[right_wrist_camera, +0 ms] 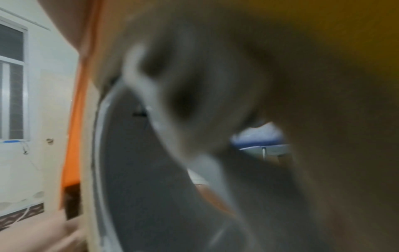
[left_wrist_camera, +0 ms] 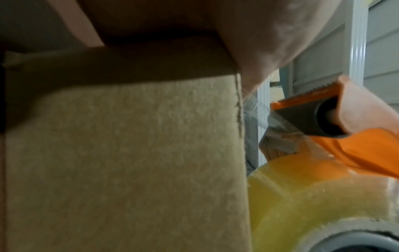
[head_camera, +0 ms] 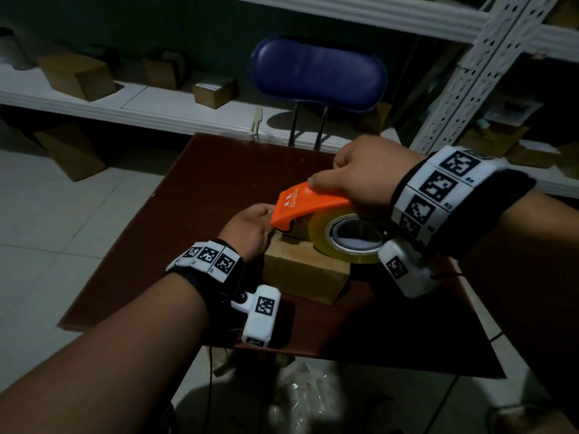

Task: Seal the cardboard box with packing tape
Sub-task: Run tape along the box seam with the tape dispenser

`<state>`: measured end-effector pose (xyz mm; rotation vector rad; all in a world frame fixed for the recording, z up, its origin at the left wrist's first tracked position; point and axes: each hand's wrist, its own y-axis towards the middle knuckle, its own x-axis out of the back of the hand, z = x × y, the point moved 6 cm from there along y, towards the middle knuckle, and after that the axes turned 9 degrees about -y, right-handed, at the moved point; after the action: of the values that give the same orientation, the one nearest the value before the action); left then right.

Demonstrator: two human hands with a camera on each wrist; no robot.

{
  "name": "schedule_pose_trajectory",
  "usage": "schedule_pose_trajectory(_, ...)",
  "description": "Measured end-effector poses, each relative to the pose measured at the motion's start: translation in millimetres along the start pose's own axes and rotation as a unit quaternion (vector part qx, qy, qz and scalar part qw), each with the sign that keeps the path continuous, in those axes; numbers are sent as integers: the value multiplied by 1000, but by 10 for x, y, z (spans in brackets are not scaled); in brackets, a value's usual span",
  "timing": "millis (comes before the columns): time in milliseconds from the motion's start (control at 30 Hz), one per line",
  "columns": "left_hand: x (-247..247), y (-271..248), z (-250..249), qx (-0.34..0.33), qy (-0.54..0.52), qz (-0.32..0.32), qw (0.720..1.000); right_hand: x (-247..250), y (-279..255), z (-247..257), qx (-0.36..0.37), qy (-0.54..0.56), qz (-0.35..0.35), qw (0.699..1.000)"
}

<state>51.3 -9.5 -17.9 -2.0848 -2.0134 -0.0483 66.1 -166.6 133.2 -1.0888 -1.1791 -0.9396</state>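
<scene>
Right hand (head_camera: 365,170) reaches in from the right, grip wrapped over the orange tape dispenser (head_camera: 308,203), nose pointing left. Left hand (head_camera: 250,230) braces the cardboard box's (head_camera: 305,274) far-left top; its grip can't be made out. Box sits mid-desk (head_camera: 200,189), long axis left-right.

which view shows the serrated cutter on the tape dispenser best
The left wrist view: the toothed blade shows sharply at the orange tape dispenser tip. The head view shows only the dispenser's top, its cutter hidden underneath. The right wrist view is blurred, showing just an orange edge.
</scene>
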Motion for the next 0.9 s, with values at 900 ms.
schedule_pose_trajectory(900,-58,100,95,76,-154,12,985,25,-69,-330,-28,-47,10,998)
